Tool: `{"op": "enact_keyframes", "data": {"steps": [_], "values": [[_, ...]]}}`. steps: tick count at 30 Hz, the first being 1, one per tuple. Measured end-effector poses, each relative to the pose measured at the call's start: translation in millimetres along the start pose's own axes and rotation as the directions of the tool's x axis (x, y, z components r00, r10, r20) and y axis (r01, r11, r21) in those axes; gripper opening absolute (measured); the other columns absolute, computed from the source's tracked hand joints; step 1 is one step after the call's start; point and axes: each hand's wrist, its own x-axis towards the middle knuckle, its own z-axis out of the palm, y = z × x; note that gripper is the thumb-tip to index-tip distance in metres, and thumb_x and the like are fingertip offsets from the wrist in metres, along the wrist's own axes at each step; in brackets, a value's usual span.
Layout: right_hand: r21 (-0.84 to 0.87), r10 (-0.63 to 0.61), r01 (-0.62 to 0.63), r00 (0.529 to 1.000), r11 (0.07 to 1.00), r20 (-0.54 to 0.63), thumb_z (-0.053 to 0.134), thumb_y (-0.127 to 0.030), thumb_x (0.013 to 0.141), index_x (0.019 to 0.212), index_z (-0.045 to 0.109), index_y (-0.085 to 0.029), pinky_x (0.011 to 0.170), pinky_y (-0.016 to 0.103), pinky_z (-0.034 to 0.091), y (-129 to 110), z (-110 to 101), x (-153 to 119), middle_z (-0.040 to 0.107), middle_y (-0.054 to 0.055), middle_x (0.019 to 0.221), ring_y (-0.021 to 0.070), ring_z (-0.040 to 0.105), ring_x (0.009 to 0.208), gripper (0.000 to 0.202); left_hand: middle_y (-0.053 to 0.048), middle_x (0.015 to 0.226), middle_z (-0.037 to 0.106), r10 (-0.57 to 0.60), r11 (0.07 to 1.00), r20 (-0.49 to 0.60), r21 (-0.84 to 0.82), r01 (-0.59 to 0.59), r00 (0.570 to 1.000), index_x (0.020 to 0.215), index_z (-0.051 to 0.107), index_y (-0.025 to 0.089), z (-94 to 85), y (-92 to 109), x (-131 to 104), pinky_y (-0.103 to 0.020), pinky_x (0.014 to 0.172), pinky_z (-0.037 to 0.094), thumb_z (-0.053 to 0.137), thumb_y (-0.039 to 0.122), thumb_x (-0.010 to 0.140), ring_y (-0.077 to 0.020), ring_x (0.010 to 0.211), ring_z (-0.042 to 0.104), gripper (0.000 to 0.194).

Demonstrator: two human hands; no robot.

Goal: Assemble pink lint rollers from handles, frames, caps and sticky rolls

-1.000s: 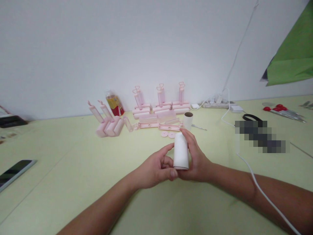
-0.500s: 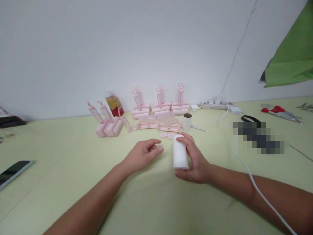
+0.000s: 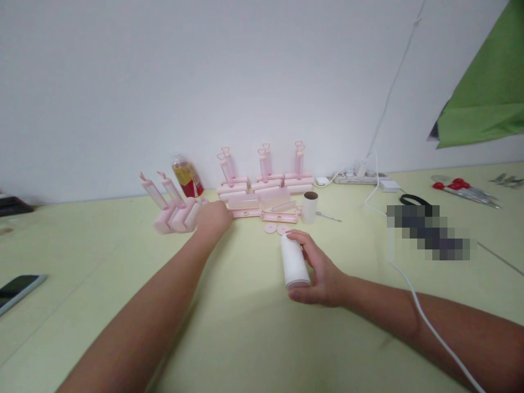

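My right hand is wrapped round a white paper roll above the table, its far end tipped slightly left. My left hand reaches out to the pink plastic parts; its fingers are hidden behind the back of the hand, so what they touch does not show. Just left of it stand pink bases with clear pink tubes on top. Right of it lie open pink trays and two pink discs. A cardboard-cored white roll stands upright, with a screwdriver beside it.
Assembled pink pieces with heart-shaped loops line the wall near a red-and-yellow bottle. At the right are a power strip, a white cable, and red-handled scissors. A phone lies at the left.
My left hand has moved forward and left, from beside the white roll to the pink parts. My right hand still holds the roll, now tilted a little more.
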Motion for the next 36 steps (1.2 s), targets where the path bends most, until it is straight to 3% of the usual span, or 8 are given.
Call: {"op": "enact_keyframes", "data": {"steps": [4, 9, 12, 15, 21, 27, 32, 36], "values": [[0.04, 0.003, -0.002, 1.0, 0.999, -0.007, 0.079, -0.052, 0.067, 0.145, 0.028, -0.024, 0.113, 0.046, 0.03, 0.4, 0.3, 1.4, 0.026, 0.016, 0.151, 0.0323, 0.032, 0.14, 0.097, -0.028, 0.095, 0.07, -0.021, 1.0, -0.007, 0.005, 0.021, 1.0, 0.1, 0.07, 0.003, 3.1, 3.5, -7.7, -0.039, 0.071, 0.048, 0.046, 0.035, 0.086, -0.0349, 0.087, 0.066, 0.042], [0.133, 0.015, -0.011, 1.0, 0.991, -0.025, 0.082, -0.053, 0.064, 0.142, 0.035, -0.025, 0.111, 0.047, 0.032, 0.6, 0.9, 0.7, 0.028, 0.015, 0.149, 0.0341, 0.034, 0.137, 0.095, -0.022, 0.092, 0.071, 0.002, 0.999, -0.064, 0.033, 0.0, 0.998, 0.096, 0.07, 0.008, -17.5, -3.3, -28.1, -0.036, 0.066, 0.046, 0.044, 0.04, 0.086, -0.0327, 0.083, 0.066, 0.042], [0.319, 0.135, -0.141, 0.99, 0.937, 0.041, 0.079, -0.056, 0.065, 0.14, 0.035, -0.026, 0.089, 0.042, 0.048, -1.4, 1.9, -0.6, 0.044, 0.014, 0.132, 0.0278, 0.054, 0.107, 0.092, -0.017, 0.085, 0.07, 0.06, 0.997, -0.101, 0.053, -0.055, 0.993, 0.089, 0.068, 0.012, -35.1, -9.2, -47.6, -0.032, 0.061, 0.041, 0.044, 0.043, 0.086, -0.0281, 0.076, 0.064, 0.039], [0.539, 0.231, -0.254, 0.967, 0.803, 0.111, 0.076, -0.059, 0.067, 0.138, 0.036, -0.027, 0.072, 0.034, 0.049, -2.6, 5.0, 0.6, 0.052, 0.008, 0.113, 0.0206, 0.056, 0.085, 0.088, -0.011, 0.074, 0.067, 0.14, 0.99, -0.088, 0.02, -0.139, 0.986, 0.08, 0.063, 0.016, -49.0, -11.2, -72.3, -0.03, 0.056, 0.034, 0.045, 0.04, 0.086, -0.0245, 0.068, 0.06, 0.031], [0.789, 0.293, -0.251, 0.951, 0.56, 0.094, 0.077, -0.059, 0.063, 0.121, 0.051, -0.024, 0.105, 0.046, 0.039, -5.3, 10.5, 6.4, 0.057, 0.007, 0.114, 0.0252, 0.057, 0.108, 0.072, -0.001, 0.062, 0.056, 0.282, 0.925, -0.071, -0.243, -0.291, 0.957, 0.07, 0.049, 0.02, -56.7, 3.6, -116.7, -0.027, 0.054, 0.027, 0.047, 0.032, 0.088, -0.0166, 0.057, 0.05, 0.022], [0.88, 0.325, -0.367, 0.907, 0.3, 0.268, 0.068, -0.054, 0.077, 0.116, 0.056, -0.021, 0.109, 0.052, 0.037, -11.7, 8.9, 3.3, 0.062, 0.01, 0.113, 0.0264, 0.059, 0.114, 0.053, 0.003, 0.066, 0.053, 0.284, 0.749, -0.231, -0.553, -0.366, 0.93, 0.074, 0.047, 0.019, -51.1, 24.5, -137.3, -0.025, 0.06, 0.034, 0.059, 0.045, 0.088, -0.0127, 0.06, 0.047, 0.031], [0.86, 0.331, -0.448, 0.873, 0.246, 0.36, 0.066, -0.052, 0.079, 0.117, 0.058, -0.019, 0.108, 0.05, 0.038, -14.2, 10.2, 2.6, 0.063, 0.01, 0.115, 0.0259, 0.06, 0.114, 0.05, 0.002, 0.073, 0.055, 0.305, 0.617, -0.378, -0.621, -0.483, 0.874, 0.078, 0.049, 0.019, -51.9, 36.6, -149.2, -0.025, 0.063, 0.036, 0.066, 0.045, 0.084, -0.0119, 0.064, 0.047, 0.032], [0.846, 0.335, -0.458, 0.87, 0.272, 0.362, 0.061, -0.052, 0.084, 0.115, 0.06, -0.019, 0.101, 0.048, 0.045, -14.3, 14.2, 2.3, 0.063, 0.011, 0.117, 0.0251, 0.06, 0.111, 0.045, 0.0, 0.076, 0.053, 0.405, 0.547, -0.403, -0.612, -0.571, 0.821, 0.08, 0.048, 0.019, -51.0, 47.1, -155.9, -0.026, 0.065, 0.038, 0.066, 0.048, 0.083, -0.0131, 0.068, 0.048, 0.034]]}}
